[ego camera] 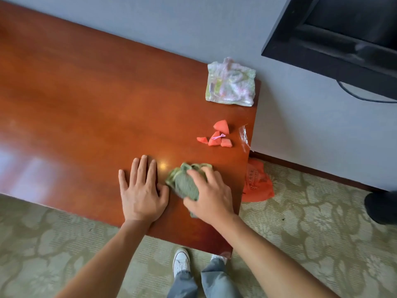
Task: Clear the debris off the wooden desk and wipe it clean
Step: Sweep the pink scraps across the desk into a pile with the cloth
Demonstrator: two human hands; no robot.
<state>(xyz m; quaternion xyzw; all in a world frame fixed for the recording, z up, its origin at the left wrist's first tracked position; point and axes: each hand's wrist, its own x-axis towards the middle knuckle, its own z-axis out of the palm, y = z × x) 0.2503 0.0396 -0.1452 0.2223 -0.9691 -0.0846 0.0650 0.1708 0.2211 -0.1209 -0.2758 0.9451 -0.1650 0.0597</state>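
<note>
crumpled green cloth [186,184], glossy wooden desk [86,100]

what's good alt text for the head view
A right hand grips a green cloth on a wooden desk, left hand flat beside it. Red fruit pieces and a packet lie near the desk's right edge.

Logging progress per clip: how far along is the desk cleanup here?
Early. Done: nothing visibly cleared. In hand: right hand grips the green cloth on the desk; left hand rests flat. Left: red chunks, clear wrapper, pale packet.
</note>
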